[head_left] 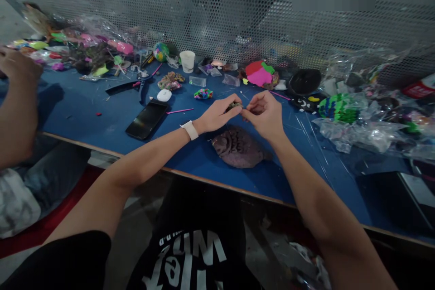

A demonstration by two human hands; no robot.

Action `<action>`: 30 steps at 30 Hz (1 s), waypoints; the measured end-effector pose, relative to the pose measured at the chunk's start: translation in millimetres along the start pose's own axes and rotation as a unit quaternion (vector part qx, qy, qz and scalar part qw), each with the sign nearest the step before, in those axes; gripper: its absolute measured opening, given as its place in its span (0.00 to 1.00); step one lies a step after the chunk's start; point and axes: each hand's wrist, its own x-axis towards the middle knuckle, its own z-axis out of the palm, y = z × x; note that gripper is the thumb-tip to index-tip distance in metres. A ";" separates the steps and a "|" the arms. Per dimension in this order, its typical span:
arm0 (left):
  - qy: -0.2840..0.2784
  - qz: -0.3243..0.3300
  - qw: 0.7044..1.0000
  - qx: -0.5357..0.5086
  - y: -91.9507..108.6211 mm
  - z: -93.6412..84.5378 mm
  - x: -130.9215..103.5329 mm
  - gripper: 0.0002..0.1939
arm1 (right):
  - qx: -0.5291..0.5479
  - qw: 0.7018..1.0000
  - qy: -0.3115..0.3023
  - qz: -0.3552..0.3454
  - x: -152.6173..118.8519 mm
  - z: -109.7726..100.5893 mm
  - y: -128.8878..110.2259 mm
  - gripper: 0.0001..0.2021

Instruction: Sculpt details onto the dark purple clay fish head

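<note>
A perforated metal screen (217, 13) runs across the top of the frame, and in front of it stretches a blue table (84, 113), cluttered along its far edge with wrappers and bright modelling scraps. Near the centre of the frame, your left hand (220, 112) has a small olive-brown lump (234, 105) between thumb and fingers, the gap between them narrow. Your right hand (267, 111) is at the lump's right end, thumb and forefinger drawn close together; whether they pinch a bit of it, I cannot tell.

Just below your hands, right of centre, a dark brown fish model (241, 149) lies flat on the table, head to the left and tail to the right, its scales raised in relief. The lump looks light and soft, probably clay, so expect it to dent under firm pressure; hold it by its sides with the finger pads. The fish seems heavier and denser; its thin tail and raised scales look the likeliest parts to suffer, so support it under the thick middle of the body.

Left of your hands lie a black phone (147, 120), a pink stick (180, 111) and a small multicoloured lump (203, 94).
</note>
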 end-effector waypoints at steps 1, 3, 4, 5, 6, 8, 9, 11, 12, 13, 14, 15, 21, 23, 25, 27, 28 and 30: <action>-0.003 0.003 1.000 0.000 1.6 -0.4 -0.2 0.32 | -0.007 1.000 0.003 0.000 0.1 -0.1 -0.2 0.31; -0.020 0.008 1.000 -0.009 5.7 -1.7 -0.9 0.33 | -0.032 0.999 -0.006 -0.012 -0.4 0.3 -1.6 0.32; -0.030 0.010 0.999 -0.022 8.1 -2.3 -1.2 0.34 | -0.043 0.999 -0.009 -0.017 -1.1 1.1 -2.6 0.32; -0.041 0.010 0.998 -0.038 10.8 -2.7 -1.6 0.34 | -0.050 0.999 -0.008 -0.019 -2.1 2.4 -3.8 0.32; -0.051 0.010 0.997 -0.056 13.5 -2.8 -2.0 0.34 | -0.054 0.998 -0.007 -0.019 -3.3 4.2 -4.9 0.32; -0.057 0.010 0.995 -0.080 18.4 -1.9 -2.3 0.33 | -0.059 0.998 0.003 -0.020 -6.3 8.7 -7.2 0.31; -0.052 0.013 0.996 -0.076 20.5 -1.0 -2.3 0.32 | -0.058 0.998 0.008 -0.022 -7.7 11.0 -8.3 0.31; -0.030 0.030 0.998 -0.039 23.4 0.9 -1.8 0.32 | -0.056 0.998 0.015 -0.025 -9.8 15.1 -10.3 0.31; -0.020 0.043 0.999 -0.013 24.1 1.6 -1.4 0.32 | -0.056 0.998 0.017 -0.028 -10.5 16.7 -11.1 0.31; -0.011 0.057 0.998 0.011 24.4 2.1 -1.1 0.33 | -0.059 0.998 0.016 -0.033 -10.9 18.2 -11.9 0.30; -0.007 0.069 0.997 0.029 24.2 2.2 -0.9 0.33 | -0.071 0.997 0.012 -0.042 -11.1 19.5 -12.6 0.29; -0.003 0.077 0.996 0.042 23.3 1.9 -0.8 0.34 | -0.091 0.994 0.008 -0.054 -11.3 20.7 -13.0 0.27; 0.069 0.057 0.987 0.132 -0.7 -10.7 1.4 0.40 | -0.221 0.966 -0.048 -0.123 -14.7 25.7 -12.0 0.11; 0.079 0.024 0.985 0.151 -13.5 -17.9 4.5 0.42 | -0.219 0.966 -0.055 -0.124 -15.0 24.4 -11.3 0.07; 0.093 -0.004 0.983 0.155 -25.1 -23.8 8.3 0.42 | -0.212 0.969 -0.049 -0.121 -14.0 21.9 -11.1 0.04; 0.100 -0.025 0.985 0.141 -33.2 -26.9 11.4 0.42 | -0.211 0.969 -0.041 -0.120 -12.2 19.5 -11.8 0.03; 0.101 -0.032 0.986 0.132 -35.8 -27.4 12.4 0.41 | -0.211 0.969 -0.039 -0.122 -11.3 18.6 -12.3 0.03; 0.102 -0.039 0.987 0.119 -38.8 -27.1 12.8 0.39 | -0.211 0.969 -0.038 -0.125 -10.1 17.5 -13.4 0.04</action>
